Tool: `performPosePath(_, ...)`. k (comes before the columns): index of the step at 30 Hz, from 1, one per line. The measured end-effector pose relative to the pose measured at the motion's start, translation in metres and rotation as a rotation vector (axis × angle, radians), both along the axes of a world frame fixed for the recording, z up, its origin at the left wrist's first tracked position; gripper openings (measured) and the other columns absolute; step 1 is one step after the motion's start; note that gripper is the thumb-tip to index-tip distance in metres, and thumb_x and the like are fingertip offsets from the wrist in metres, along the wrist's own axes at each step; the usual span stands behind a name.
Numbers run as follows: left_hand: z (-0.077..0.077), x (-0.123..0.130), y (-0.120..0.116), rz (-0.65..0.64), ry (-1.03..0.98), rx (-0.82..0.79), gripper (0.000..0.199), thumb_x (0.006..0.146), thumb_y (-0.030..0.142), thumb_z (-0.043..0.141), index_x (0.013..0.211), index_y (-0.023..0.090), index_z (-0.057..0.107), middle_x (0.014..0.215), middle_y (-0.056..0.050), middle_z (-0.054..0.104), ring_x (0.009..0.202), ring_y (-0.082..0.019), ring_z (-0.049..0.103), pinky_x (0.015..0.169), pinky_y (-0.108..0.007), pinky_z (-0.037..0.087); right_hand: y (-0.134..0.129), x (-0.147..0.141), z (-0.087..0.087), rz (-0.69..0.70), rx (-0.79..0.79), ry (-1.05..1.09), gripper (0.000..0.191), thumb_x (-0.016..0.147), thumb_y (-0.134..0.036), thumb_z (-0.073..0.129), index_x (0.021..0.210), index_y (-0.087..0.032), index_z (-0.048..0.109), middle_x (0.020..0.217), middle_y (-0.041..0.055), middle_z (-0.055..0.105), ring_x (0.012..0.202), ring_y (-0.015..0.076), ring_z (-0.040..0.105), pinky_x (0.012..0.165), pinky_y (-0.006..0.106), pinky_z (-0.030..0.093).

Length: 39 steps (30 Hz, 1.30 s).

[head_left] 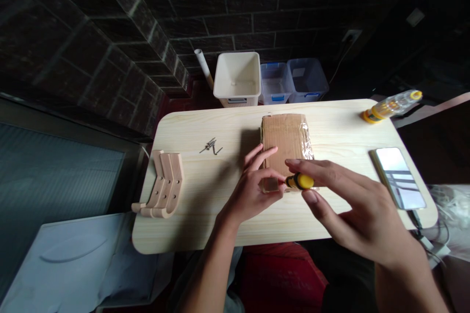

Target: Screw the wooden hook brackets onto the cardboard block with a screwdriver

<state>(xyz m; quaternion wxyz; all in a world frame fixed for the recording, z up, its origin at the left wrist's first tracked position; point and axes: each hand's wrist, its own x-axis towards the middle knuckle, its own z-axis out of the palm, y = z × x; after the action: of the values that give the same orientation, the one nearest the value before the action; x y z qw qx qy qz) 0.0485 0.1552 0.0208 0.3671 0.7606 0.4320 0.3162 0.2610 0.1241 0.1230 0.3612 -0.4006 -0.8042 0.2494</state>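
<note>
A taped cardboard box lies on the pale wooden table. Over its near edge stands a yellow and black screwdriver, its handle end towards me. My left hand pinches at the screwdriver's tip, thumb and index finger together; whatever is between them is too small to make out. My right hand is beside the handle with thumb and fingers apart, the index finger above it and the thumb below. Several dark screws lie left of the box. Curved wooden pieces with holes rest at the table's left end.
A phone lies at the right end, with a cable by it. Behind it stands a clear and yellow bottle-shaped container. Beyond the far edge are a white bin and two clear tubs.
</note>
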Motion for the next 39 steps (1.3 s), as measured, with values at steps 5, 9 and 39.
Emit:
performPosePath(5, 0.0014, 0.0004, 0.0003, 0.002, -0.005, -0.005, 0.012, 0.085, 0.028, 0.083, 0.096, 0.025, 0.079, 0.164, -0.002, 0.049, 0.16, -0.033, 0.028, 0.13, -0.057, 0.033, 0.0002, 0.0017, -0.0028, 0.017, 0.027, 0.005, 0.057, 0.095, -0.006, 0.068, 0.148, -0.026, 0.06, 0.132, 0.0078, 0.073, 0.116, 0.0199, 0.072, 0.1, 0.03, 0.059)
performPosePath(9, 0.0001, 0.0007, 0.0002, 0.007, -0.007, -0.005, 0.014, 0.084, 0.026, 0.083, 0.097, 0.026, 0.079, 0.164, -0.001, 0.049, 0.16, -0.033, 0.029, 0.13, -0.057, 0.033, 0.0016, 0.0031, -0.0025, 0.018, 0.051, 0.021, 0.055, 0.094, -0.004, 0.068, 0.143, -0.029, 0.066, 0.127, 0.0076, 0.073, 0.117, 0.0214, 0.073, 0.099, 0.031, 0.061)
performPosePath(39, 0.0039, -0.0007, 0.0017, -0.007, 0.002, -0.011, 0.01, 0.085, 0.028, 0.083, 0.095, 0.027, 0.081, 0.164, -0.001, 0.049, 0.16, -0.033, 0.028, 0.131, -0.055, 0.033, 0.0033, 0.0022, -0.0048, 0.021, 0.024, 0.152, 0.051, 0.088, -0.002, 0.074, 0.132, -0.027, 0.074, 0.119, 0.0086, 0.074, 0.113, 0.0252, 0.074, 0.091, 0.036, 0.065)
